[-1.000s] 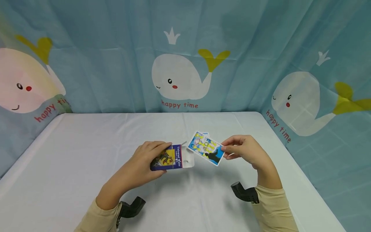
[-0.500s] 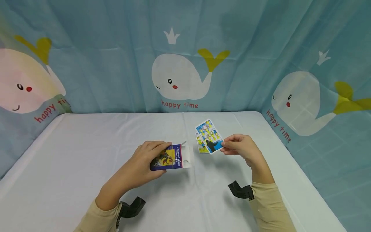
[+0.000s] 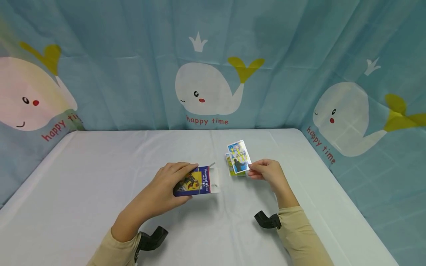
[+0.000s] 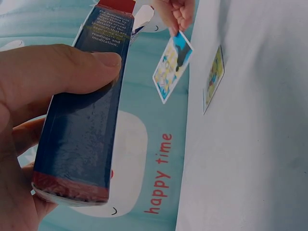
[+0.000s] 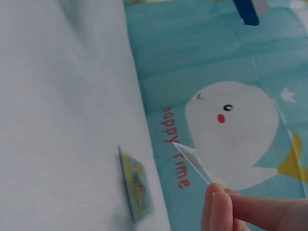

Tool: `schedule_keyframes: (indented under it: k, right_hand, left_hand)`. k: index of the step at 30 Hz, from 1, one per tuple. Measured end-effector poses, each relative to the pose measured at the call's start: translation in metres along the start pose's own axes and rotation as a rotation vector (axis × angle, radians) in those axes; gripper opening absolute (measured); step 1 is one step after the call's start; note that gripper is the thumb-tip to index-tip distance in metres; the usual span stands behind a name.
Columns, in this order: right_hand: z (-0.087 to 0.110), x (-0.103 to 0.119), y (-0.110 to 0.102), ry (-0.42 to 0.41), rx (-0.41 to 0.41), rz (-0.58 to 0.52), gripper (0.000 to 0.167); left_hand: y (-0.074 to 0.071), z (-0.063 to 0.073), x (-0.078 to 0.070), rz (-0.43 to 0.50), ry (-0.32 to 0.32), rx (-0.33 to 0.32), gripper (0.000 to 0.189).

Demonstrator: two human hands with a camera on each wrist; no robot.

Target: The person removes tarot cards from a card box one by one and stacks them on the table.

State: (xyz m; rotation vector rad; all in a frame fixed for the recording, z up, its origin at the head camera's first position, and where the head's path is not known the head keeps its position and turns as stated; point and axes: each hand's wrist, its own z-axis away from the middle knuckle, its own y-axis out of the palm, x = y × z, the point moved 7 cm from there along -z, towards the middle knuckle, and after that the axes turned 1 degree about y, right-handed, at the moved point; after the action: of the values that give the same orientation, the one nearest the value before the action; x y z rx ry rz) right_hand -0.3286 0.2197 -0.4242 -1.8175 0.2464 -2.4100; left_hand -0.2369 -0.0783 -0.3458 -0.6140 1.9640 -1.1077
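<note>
Grips tarot box [image 3: 191, 181] w/ L hand [image 3: 168, 183]. Pinches tilted card [image 3: 239, 156] w/ R hand [image 3: 266, 170], apart from L, above face-up card [image 5: 137, 185] on tbl [image 3: 100, 184].

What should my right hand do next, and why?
I'd probably lower the pinched card onto the tabletop card: your right hand holds it above that one, and the left wrist view shows a gap between them.

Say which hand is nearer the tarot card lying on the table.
Right: the right hand is just right of that card, pinching another tarot card above it; the left hand is farther, on its left, gripping the tarot deck box.
</note>
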Motion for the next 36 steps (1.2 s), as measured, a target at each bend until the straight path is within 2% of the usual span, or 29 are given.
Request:
schedule_keyframes:
  k: [3,12,22,36]
  right_hand:
    - [-0.005,-0.006,0.002,0.012,-0.018,-0.034,0.026]
    - [-0.012,-0.02,0.008,0.069,0.003,-0.092,0.025]
    - [-0.018,-0.032,0.012,0.111,-0.002,-0.152,0.026]
    - [-0.021,-0.039,0.016,0.153,-0.021,-0.132,0.022]
  left_hand:
    - [0.001,0.0,0.0,0.001,0.002,0.003,0.075]
    - [0.0,0.0,-0.001,0.006,-0.006,0.006,0.074]
    - [0.002,-0.001,-0.001,0.003,0.011,0.01,0.076]
    - [0.004,-0.002,-0.001,0.004,0.007,0.016,0.077]
